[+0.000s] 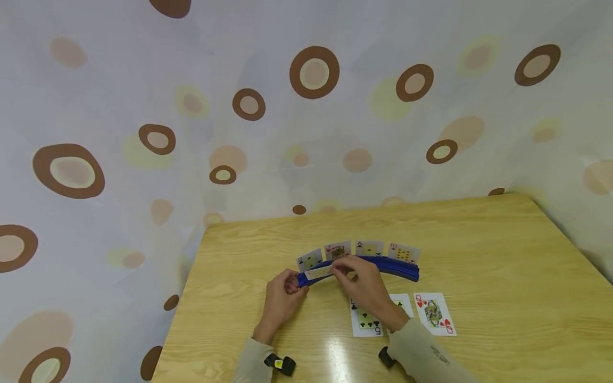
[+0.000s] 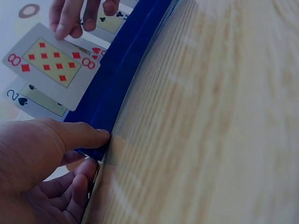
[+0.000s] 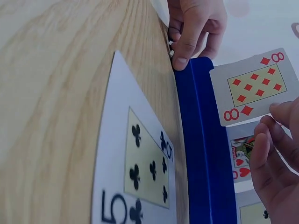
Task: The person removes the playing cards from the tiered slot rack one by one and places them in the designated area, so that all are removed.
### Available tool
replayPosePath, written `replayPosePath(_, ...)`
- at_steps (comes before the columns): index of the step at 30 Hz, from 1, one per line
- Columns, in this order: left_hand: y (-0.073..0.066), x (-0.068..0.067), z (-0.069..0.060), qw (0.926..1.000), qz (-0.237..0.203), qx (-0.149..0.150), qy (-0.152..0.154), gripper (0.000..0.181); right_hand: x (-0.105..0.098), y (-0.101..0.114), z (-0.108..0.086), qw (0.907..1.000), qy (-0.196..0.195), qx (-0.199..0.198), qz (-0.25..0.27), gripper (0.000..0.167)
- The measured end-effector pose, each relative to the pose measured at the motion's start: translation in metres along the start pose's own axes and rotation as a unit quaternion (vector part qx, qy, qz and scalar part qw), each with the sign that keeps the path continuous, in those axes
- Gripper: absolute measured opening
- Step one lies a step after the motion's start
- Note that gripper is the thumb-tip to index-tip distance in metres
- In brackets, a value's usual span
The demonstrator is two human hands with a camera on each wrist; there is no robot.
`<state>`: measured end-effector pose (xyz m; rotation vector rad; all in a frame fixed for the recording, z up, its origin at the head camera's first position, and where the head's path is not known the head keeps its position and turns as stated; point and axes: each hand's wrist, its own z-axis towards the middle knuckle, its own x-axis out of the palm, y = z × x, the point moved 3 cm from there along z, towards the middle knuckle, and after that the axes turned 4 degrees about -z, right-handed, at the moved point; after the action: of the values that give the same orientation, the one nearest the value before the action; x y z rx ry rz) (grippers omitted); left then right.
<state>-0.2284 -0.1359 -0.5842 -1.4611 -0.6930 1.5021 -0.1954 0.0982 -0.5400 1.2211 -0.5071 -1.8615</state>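
Observation:
A curved blue card holder [image 1: 395, 267] stands on the table with several playing cards upright in its rear part. My left hand [image 1: 282, 300] grips its left end, with the thumb [image 2: 88, 134] on the front. My right hand [image 1: 361, 282] pinches the eight of diamonds [image 3: 254, 86] by an edge. That card is at the holder's left part, in front of the two of spades [image 2: 39, 101]; whether it sits in a groove, I cannot tell. Behind my right fingers is a face card of hearts [image 1: 338, 250], then an ace [image 1: 369, 248] and a ten [image 1: 402, 252].
Face up on the table lie a five of clubs [image 1: 366, 322], a clubs card [image 1: 401, 303] partly under my right forearm, and a queen of hearts [image 1: 435, 314]. The wooden table [image 1: 230, 255] meets a patterned wall covering [image 1: 268, 133] at the back.

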Motion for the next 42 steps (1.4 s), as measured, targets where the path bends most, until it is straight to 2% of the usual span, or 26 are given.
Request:
replayPosePath(4,0.002,0.000,-0.001,1.0000,0.000,-0.009,0.003,0.024,-0.010,-0.002,-0.007,0.9996,-0.013,-0.013,-0.024,0.011)
replayPosePath(10,0.002,0.000,-0.002,0.9999,0.003,0.017,-0.001,0.026,-0.030,-0.007,-0.024,0.9964,-0.054,-0.025,-0.060,0.017)
replayPosePath(15,0.001,-0.001,-0.001,0.9996,0.009,0.026,-0.004,0.026,-0.048,-0.012,-0.039,0.9957,-0.073,-0.019,-0.053,0.022)
replayPosePath(23,0.003,-0.002,0.001,1.0000,0.001,0.001,0.001,0.027,-0.074,-0.020,-0.072,0.9921,-0.108,0.003,-0.064,0.026)
replayPosePath(26,0.004,-0.002,0.001,1.0000,-0.003,0.005,0.004,0.027,-0.084,-0.023,-0.085,0.9898,-0.122,0.033,-0.066,0.026)
replayPosePath(30,0.004,-0.002,0.001,0.9999,-0.003,0.010,0.007,0.027,-0.096,-0.025,-0.098,0.9846,-0.132,0.094,-0.066,0.022)
replayPosePath(37,0.001,-0.002,0.001,0.9999,0.002,0.015,0.007,0.027,-0.114,-0.031,-0.106,0.9645,-0.142,0.205,-0.086,0.012)
replayPosePath(42,0.002,-0.002,0.000,0.9999,0.000,0.009,0.004,0.026,-0.123,-0.038,-0.110,0.9535,-0.156,0.239,-0.095,0.012)
